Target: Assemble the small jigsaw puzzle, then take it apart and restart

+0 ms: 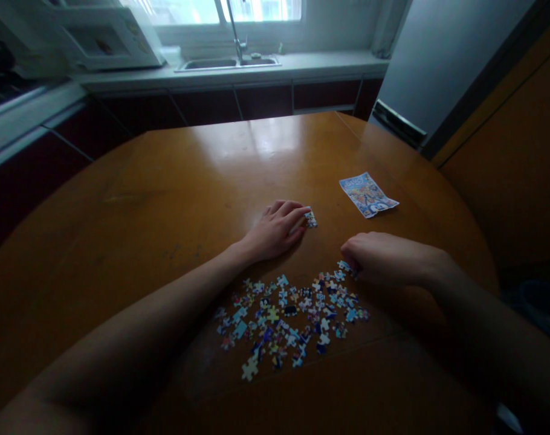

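My left hand (281, 226) rests on the table, its index finger and thumb at the left side of a small joined patch of jigsaw puzzle pieces (311, 219), holding it against the wood. To the right, my right hand (379, 258) is closed, with its fingertips pointing down at the upper right edge of the loose pile; whatever is in its fingers is hidden. The loose jigsaw puzzle pieces (272, 314), in blue, white, yellow and dark colours, lie scattered between my forearms.
A creased picture sheet (368, 194) lies beyond my right hand on the brown wooden table (188, 175). Behind the table runs a counter with a sink (211, 64) and a white microwave (107, 39). A tall grey fridge (442, 54) stands at the right.
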Demonstrator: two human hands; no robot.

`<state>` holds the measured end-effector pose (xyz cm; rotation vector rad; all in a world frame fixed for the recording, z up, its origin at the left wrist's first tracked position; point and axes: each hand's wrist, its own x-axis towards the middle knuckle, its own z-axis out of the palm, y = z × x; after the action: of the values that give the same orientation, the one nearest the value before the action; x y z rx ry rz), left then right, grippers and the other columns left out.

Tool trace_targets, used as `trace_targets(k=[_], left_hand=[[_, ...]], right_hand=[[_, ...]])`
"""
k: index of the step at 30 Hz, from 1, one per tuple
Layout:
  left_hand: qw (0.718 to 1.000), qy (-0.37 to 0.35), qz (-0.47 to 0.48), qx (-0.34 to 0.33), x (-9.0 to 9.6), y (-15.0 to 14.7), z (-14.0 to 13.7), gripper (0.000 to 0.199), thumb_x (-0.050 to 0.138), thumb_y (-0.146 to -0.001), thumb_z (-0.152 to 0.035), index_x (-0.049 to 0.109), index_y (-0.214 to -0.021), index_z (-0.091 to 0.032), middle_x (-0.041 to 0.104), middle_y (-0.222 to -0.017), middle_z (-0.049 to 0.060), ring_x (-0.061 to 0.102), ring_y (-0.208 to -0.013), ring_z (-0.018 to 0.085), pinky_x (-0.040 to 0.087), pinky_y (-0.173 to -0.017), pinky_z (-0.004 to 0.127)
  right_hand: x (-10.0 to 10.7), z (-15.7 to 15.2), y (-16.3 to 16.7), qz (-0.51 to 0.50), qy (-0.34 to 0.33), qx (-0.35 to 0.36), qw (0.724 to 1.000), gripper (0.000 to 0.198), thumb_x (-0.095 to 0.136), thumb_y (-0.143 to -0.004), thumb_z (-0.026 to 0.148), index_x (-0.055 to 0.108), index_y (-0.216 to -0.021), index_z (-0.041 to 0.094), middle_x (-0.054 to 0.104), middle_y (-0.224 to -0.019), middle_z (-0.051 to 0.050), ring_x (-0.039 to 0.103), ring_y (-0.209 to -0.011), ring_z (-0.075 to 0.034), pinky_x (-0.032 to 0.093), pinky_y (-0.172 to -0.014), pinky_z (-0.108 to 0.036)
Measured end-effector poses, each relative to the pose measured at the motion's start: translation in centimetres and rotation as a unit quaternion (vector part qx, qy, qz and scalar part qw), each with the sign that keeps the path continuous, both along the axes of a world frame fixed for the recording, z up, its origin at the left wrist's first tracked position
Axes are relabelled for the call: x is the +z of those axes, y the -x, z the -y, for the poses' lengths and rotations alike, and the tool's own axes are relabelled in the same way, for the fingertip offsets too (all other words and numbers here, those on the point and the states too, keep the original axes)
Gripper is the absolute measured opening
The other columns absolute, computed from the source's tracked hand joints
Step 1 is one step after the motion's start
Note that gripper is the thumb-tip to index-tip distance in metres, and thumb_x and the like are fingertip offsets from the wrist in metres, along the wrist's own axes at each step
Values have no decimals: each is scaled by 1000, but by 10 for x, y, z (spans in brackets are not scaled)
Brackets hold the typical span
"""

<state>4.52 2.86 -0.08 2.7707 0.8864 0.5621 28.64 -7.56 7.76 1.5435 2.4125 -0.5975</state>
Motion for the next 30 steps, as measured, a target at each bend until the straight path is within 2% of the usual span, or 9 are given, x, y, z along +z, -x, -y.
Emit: trace_targets(k=[6,10,13,17,21,25,30], left_hand=[[1000,-3,10,2,-2,0,-1,41,52,-102,-36,53,-142,-27,60,-137,8,49,-126,29,42,-109,48],[999,-10,47,-8,-3,-1,-2,36,54,-101,-34,57,-136,-25,63,-130,8,52,-120,27,45,-105,46],[996,-16,86,-20,-4,0,-4,31,57,-100,-28,62,-130,-25,65,-118,8,54,-111,25,50,-99,42],[990,-30,133,-34,-2,1,-6,24,65,-95,-27,69,-119,-24,64,-104,7,55,-103,23,52,-89,37],[985,-52,153,-65,1,1,-6,26,75,-90,-35,72,-113,-25,64,-98,5,56,-96,22,52,-83,35],[983,-64,159,-71,2,1,-5,23,76,-89,-37,73,-109,-25,64,-95,4,56,-92,21,51,-80,35],[980,-71,171,-73,3,0,-5,19,76,-89,-37,75,-103,-24,65,-92,4,56,-91,20,51,-78,33]], right_hand=[[6,-1,-4,-45,71,29,996,13,61,-72,6,64,-70,18,64,-68,-1,48,-55,-12,31,-53,-27],[7,-14,-13,-158,99,39,982,9,63,-75,9,64,-75,18,64,-70,1,51,-60,-12,35,-56,-26],[-4,-33,-14,-288,64,0,955,1,66,-82,18,65,-81,18,66,-73,0,56,-65,-13,42,-61,-27],[-34,-59,-7,-437,-10,-97,894,14,73,-80,30,69,-83,17,70,-76,-3,62,-70,-15,49,-66,-29],[-59,-70,2,-500,-49,-163,849,17,79,-75,32,74,-81,17,75,-80,-6,66,-72,-17,54,-71,-33],[-64,-70,7,-518,-50,-190,833,15,81,-74,31,77,-81,19,77,-83,-7,68,-74,-18,56,-73,-35],[-62,-67,10,-518,-35,-179,835,15,81,-74,32,78,-81,20,77,-82,-6,68,-74,-18,55,-74,-36]])
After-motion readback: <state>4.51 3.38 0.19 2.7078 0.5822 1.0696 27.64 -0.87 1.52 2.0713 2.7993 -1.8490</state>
